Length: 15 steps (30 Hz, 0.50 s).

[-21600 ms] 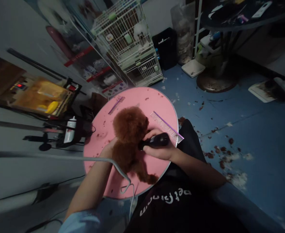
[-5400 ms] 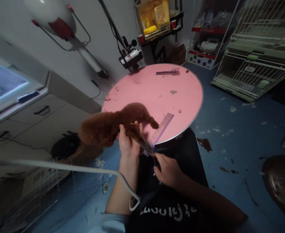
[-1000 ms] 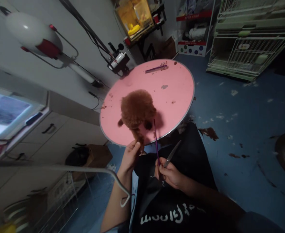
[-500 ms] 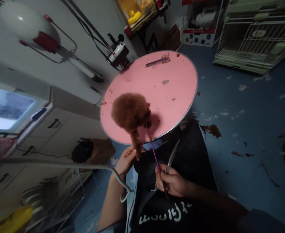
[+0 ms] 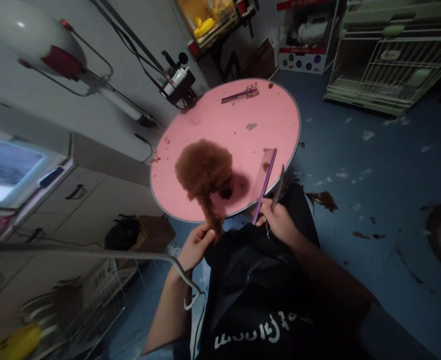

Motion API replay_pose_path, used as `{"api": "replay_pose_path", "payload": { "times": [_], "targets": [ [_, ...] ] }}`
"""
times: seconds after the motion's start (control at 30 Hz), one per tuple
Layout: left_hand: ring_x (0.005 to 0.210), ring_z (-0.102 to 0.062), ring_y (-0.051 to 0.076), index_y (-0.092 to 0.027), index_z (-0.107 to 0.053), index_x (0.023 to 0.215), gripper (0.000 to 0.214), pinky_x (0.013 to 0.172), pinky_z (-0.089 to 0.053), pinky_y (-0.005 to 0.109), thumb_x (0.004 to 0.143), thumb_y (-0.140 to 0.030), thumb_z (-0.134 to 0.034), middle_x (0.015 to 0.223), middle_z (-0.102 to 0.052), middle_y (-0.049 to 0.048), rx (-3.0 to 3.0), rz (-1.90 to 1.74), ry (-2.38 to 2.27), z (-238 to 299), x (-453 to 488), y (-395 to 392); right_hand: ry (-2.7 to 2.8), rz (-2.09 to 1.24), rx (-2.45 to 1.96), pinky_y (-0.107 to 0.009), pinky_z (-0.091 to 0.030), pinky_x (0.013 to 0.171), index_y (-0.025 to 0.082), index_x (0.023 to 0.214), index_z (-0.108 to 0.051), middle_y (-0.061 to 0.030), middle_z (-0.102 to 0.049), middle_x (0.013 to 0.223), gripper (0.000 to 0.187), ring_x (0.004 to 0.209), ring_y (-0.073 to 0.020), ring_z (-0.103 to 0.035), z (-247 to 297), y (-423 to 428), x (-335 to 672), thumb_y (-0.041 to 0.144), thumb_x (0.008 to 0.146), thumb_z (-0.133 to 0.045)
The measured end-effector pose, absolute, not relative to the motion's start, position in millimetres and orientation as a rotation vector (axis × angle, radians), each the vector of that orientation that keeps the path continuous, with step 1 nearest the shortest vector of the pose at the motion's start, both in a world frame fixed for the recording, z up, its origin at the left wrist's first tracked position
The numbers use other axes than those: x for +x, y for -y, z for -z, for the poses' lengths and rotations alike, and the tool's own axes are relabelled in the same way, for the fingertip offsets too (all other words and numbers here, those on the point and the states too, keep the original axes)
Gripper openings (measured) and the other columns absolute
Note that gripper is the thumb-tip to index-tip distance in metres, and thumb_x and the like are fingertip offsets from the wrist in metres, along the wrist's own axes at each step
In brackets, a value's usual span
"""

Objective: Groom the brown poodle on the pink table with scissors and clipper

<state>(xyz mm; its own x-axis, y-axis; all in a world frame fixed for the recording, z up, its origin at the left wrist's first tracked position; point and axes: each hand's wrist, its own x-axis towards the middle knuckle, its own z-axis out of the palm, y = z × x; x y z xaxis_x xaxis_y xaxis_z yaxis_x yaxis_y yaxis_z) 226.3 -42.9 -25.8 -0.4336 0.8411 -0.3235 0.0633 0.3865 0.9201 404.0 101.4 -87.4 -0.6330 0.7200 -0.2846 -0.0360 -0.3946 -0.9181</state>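
Observation:
A curly brown dog [image 5: 203, 167], poodle-like, is at the near left part of the round pink table [image 5: 220, 120]. One thin furry leg [image 5: 210, 212] reaches over the table's near edge. My left hand [image 5: 197, 245] is closed on the lower end of that leg, between thumb and fingers. In my right hand [image 5: 278, 220], closed, are a purple comb [image 5: 267, 182] and a pair of scissors [image 5: 279, 185]. The comb points up and away over the table rim, and the scissors' blades rise beside it. Part of the scissors' handles is hidden by my fingers.
Another purple comb [image 5: 239, 95] lies at the table's far side beside what look like scissors. Tufts of hair dot the table and blue floor. A grey metal arm [image 5: 130, 254] crosses at left. A wire cage [image 5: 389, 65] stands far right, a dryer [image 5: 36, 35] upper left.
My right hand has moved up and forward towards the table edge, and the comb has swung to point away from me. My left hand still grips the leg. The view has shifted slightly.

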Motion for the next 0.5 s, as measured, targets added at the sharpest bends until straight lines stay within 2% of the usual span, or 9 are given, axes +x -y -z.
{"api": "replay_pose_path", "payload": {
  "times": [0.07,0.17,0.27,0.3,0.37,0.43,0.5],
  "targets": [
    [0.058,-0.044,0.012,-0.013,-0.064,0.07,0.047,0.059,-0.036,0.024,0.067,-0.059,-0.072,0.061,-0.055,0.0008,0.819,-1.12,-1.772,24,226,41,1.541,-1.924,-1.031,-0.026,-0.044,0.055,0.017,0.083,-0.058,-0.0006,-0.06,0.063,0.032,0.05,-0.011,-0.056,82,-124,403,0.047,0.089,-0.049],
    [0.058,-0.044,0.012,-0.013,-0.064,0.074,0.048,0.058,-0.036,0.024,0.066,-0.06,-0.072,0.062,-0.055,0.0012,0.831,-1.105,-1.779,23,225,39,1.53,-1.995,-1.048,-0.028,-0.046,0.061,0.019,0.103,-0.055,0.0014,-0.062,0.065,0.026,0.056,-0.0126,-0.059,80,-110,410,0.037,0.085,-0.059],
    [0.058,-0.044,0.012,-0.013,-0.062,0.07,0.046,0.058,-0.037,0.024,0.07,-0.059,-0.07,0.061,-0.054,0.0014,0.917,-1.057,-1.765,22,221,37,1.196,-2.571,-0.789,-0.031,-0.05,0.072,0.022,0.124,-0.041,-0.0018,-0.068,0.093,0.07,0.08,-0.0166,-0.067,86,-55,415,0.021,0.064,-0.077],
    [0.058,-0.044,0.012,-0.013,-0.061,0.068,0.046,0.058,-0.037,0.024,0.071,-0.059,-0.069,0.06,-0.053,0.0012,0.95,-1.038,-1.754,21,220,36,1.085,-2.757,-0.675,-0.033,-0.051,0.075,0.022,0.122,-0.042,-0.0019,-0.067,0.095,0.075,0.083,-0.0176,-0.068,88,-35,414,0.019,0.058,-0.08],
    [0.058,-0.044,0.012,-0.014,-0.06,0.066,0.045,0.058,-0.037,0.024,0.073,-0.058,-0.068,0.06,-0.053,0.001,0.989,-1.0,-1.737,19,217,34,0.951,-2.924,-0.54,-0.037,-0.05,0.08,0.019,0.113,-0.047,-0.001,-0.067,0.088,0.067,0.082,-0.0181,-0.068,89,-2,409,0.022,0.055,-0.082],
    [0.058,-0.044,0.012,-0.014,-0.061,0.068,0.044,0.058,-0.038,0.023,0.073,-0.057,-0.068,0.061,-0.053,0.001,0.993,-0.963,-1.734,16,215,32,0.96,-2.962,-0.484,-0.04,-0.048,0.084,0.018,0.108,-0.051,-0.0012,-0.066,0.088,0.062,0.083,-0.0179,-0.067,88,17,402,0.024,0.056,-0.083],
    [0.059,-0.045,0.012,-0.014,-0.062,0.07,0.044,0.059,-0.039,0.024,0.072,-0.057,-0.069,0.062,-0.054,0.0014,0.987,-0.936,-1.724,14,213,30,1.01,-2.954,-0.45,-0.04,-0.047,0.088,0.018,0.11,-0.051,-0.0018,-0.065,0.093,0.064,0.088,-0.0178,-0.065,87,24,394,0.022,0.055,-0.084]
  ]
}}
